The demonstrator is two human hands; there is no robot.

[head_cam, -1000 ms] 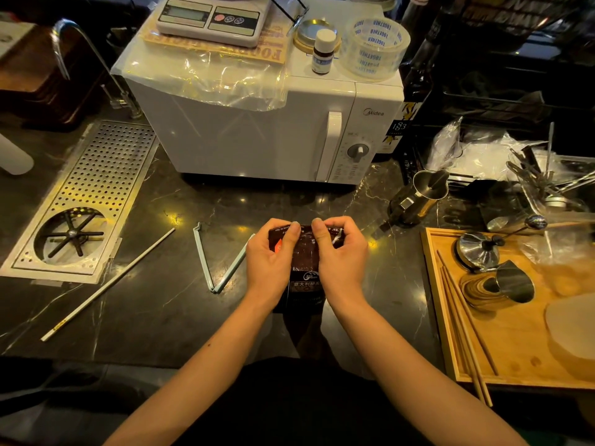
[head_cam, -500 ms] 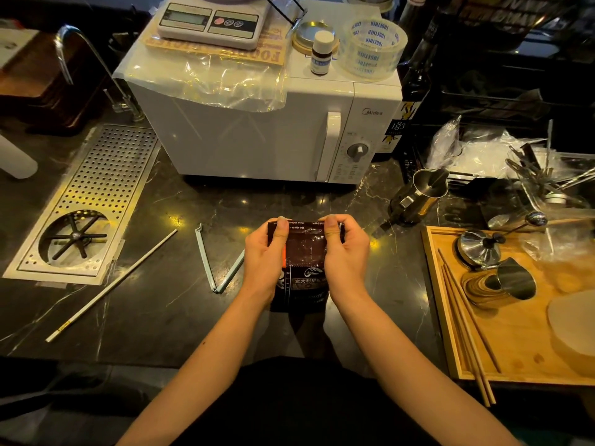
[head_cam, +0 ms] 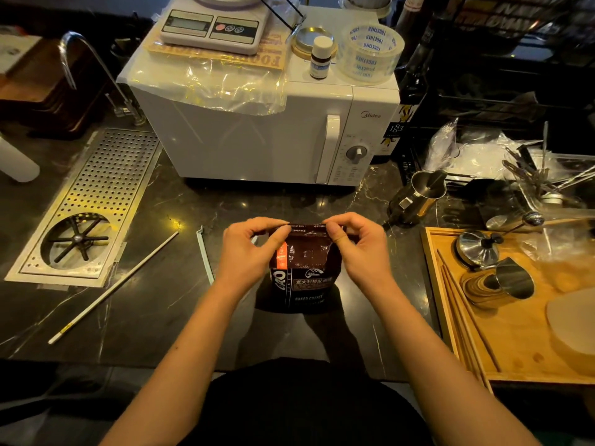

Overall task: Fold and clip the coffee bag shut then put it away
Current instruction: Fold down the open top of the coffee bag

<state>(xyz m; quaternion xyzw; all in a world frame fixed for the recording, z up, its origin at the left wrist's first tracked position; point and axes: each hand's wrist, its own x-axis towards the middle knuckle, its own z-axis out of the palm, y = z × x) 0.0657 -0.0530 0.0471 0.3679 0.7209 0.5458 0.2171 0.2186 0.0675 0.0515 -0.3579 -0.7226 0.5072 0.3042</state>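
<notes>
A dark brown coffee bag [head_cam: 304, 278] with an orange stripe stands upright on the black marble counter [head_cam: 167, 317], in front of me. My left hand [head_cam: 249, 252] pinches the bag's top edge at its left corner. My right hand [head_cam: 360, 249] pinches the same edge at its right corner. The top strip is stretched flat between both hands. A pale green bag clip [head_cam: 206, 252] lies open on the counter just left of my left hand, partly hidden behind it.
A white microwave [head_cam: 267, 130] stands right behind the bag, with a scale and tape roll on top. A perforated metal drip tray [head_cam: 96, 201] is at left, a long white rod [head_cam: 112, 288] beside it. A steel pitcher [head_cam: 418, 197] and wooden tray [head_cam: 515, 349] sit at right.
Both hands lifted from pressing the folded top down and slid outward to the corners. The bag's top now stands taller and is pulled straight.
</notes>
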